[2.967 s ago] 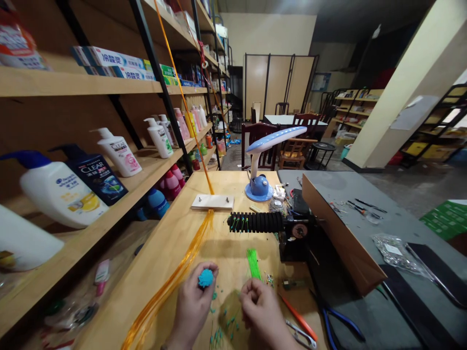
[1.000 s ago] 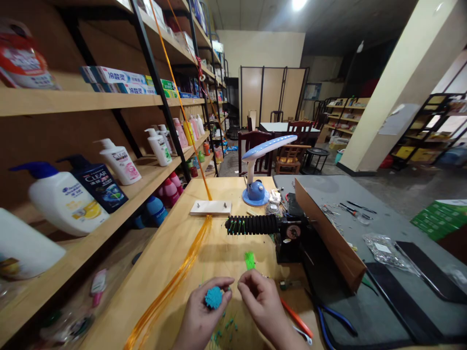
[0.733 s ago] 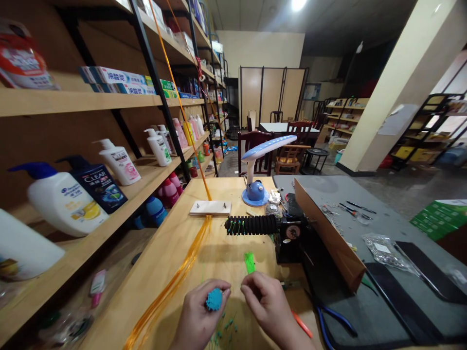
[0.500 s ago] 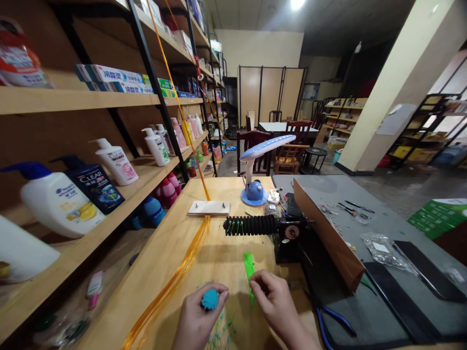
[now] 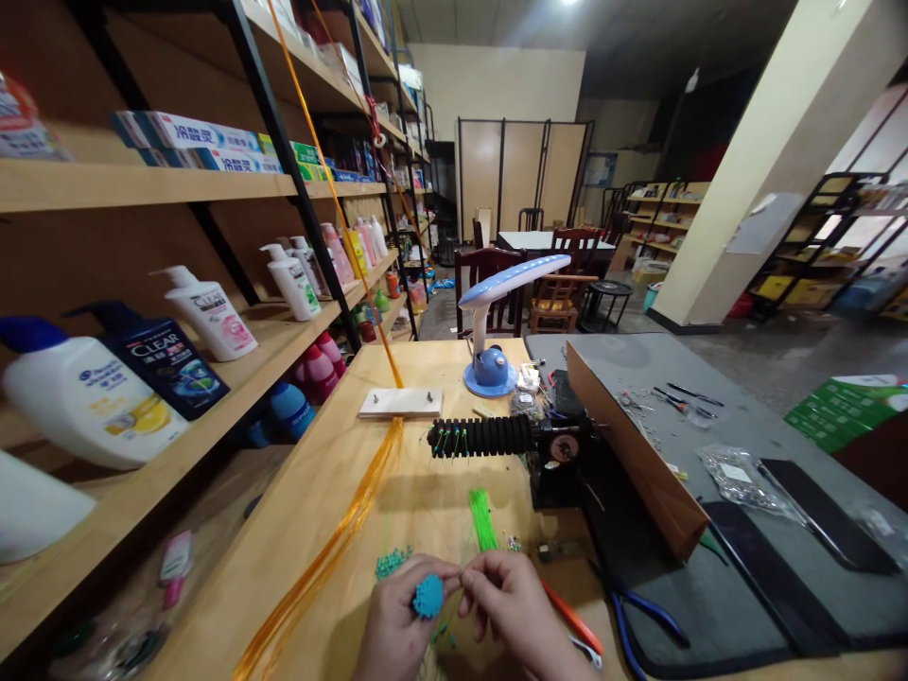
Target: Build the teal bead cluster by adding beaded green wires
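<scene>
My left hand [image 5: 397,610] is closed around a turquoise bundle with a knobbly round end [image 5: 428,597]. Its thumb and forefinger reach right, toward my right hand [image 5: 512,605]. The right thumb and forefinger are pinched together, tips nearly touching the left ones; anything between them is too fine to make out. Just beyond the hands lies a bunch of bright green strands [image 5: 482,520]. A cluster of small teal beads [image 5: 393,562] rests behind my left hand. Further back, a black ridged roller [image 5: 489,437] carries several green threads on its left end.
Orange threads [image 5: 351,525] run down the table from a white clamp plate [image 5: 401,402]. A blue lamp [image 5: 489,371] stands at the back. On the right are an upright brown board [image 5: 631,445], blue-handled pliers [image 5: 656,617] and an orange-handled tool [image 5: 573,617]. Shelves of bottles line the left.
My right hand has moved from the green strands toward my left hand, and the fingertips now meet. The left hand, still holding the turquoise bundle, has shifted slightly right. The view has shifted a little.
</scene>
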`<action>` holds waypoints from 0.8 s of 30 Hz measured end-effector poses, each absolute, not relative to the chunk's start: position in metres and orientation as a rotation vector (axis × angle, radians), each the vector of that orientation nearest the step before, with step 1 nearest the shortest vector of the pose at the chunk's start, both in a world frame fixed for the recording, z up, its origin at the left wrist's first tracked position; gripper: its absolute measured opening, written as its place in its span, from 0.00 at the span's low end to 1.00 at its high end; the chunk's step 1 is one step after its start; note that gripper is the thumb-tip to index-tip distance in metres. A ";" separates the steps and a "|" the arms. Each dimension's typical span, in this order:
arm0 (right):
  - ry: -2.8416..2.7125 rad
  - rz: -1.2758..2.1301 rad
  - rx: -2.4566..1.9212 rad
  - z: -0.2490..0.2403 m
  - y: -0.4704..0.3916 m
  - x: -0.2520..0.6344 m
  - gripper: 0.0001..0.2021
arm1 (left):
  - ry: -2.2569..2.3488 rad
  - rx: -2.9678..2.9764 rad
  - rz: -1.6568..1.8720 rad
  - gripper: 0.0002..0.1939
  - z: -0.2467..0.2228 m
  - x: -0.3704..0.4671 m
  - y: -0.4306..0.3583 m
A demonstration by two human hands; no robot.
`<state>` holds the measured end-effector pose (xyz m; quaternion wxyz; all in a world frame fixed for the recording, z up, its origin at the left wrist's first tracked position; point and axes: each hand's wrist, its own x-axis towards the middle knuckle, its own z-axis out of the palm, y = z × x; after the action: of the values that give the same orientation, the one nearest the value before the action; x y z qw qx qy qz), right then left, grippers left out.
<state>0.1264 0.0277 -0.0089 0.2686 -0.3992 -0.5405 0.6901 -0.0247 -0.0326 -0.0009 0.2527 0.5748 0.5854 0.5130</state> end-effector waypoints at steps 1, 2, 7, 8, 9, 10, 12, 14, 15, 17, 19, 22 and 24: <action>-1.458 1.865 -1.078 -0.009 0.029 0.126 0.24 | 1.577 1.626 1.367 0.07 -0.001 -0.026 -0.033; -1.464 1.861 -1.086 -0.009 0.029 0.126 0.24 | 1.563 1.699 1.338 0.08 -0.002 -0.027 -0.033; -1.531 1.796 -1.112 -0.014 0.029 0.122 0.25 | 1.559 1.918 1.257 0.15 -0.003 -0.028 -0.033; -1.547 1.796 -1.103 -0.014 0.029 0.122 0.24 | 1.577 1.884 1.260 0.13 -0.003 -0.028 -0.033; -1.562 1.796 -1.096 -0.014 0.029 0.122 0.24 | 1.602 1.815 1.267 0.10 -0.002 -0.028 -0.032; -1.579 1.779 -1.097 -0.013 0.030 0.123 0.23 | 1.628 1.718 1.276 0.07 -0.001 -0.028 -0.031; -1.646 1.643 -1.113 -0.010 0.032 0.126 0.21 | 1.660 1.480 1.299 0.09 0.000 -0.027 -0.029; -1.745 1.386 -1.109 -0.005 0.034 0.129 0.17 | 1.639 1.273 1.328 0.15 0.001 -0.026 -0.028; -1.792 1.277 -1.088 -0.004 0.035 0.129 0.14 | 1.615 1.200 1.346 0.17 0.002 -0.026 -0.027; -1.847 1.203 -1.047 -0.005 0.036 0.128 0.09 | 1.568 1.106 1.369 0.19 0.002 -0.024 -0.026; -1.834 1.249 -1.039 -0.011 0.034 0.123 0.09 | 1.551 1.046 1.386 0.20 0.001 -0.022 -0.026; -1.753 1.296 -1.080 -0.024 0.028 0.115 0.12 | 1.557 0.998 1.383 0.19 -0.002 -0.022 -0.026; -1.729 1.320 -1.104 -0.029 0.024 0.113 0.10 | 1.554 1.005 1.352 0.19 -0.006 -0.023 -0.027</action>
<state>0.1132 0.0243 -0.0290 0.3441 -0.4250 -0.6655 0.5081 -0.0232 -0.0269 -0.0056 0.4121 0.3994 0.6179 0.5374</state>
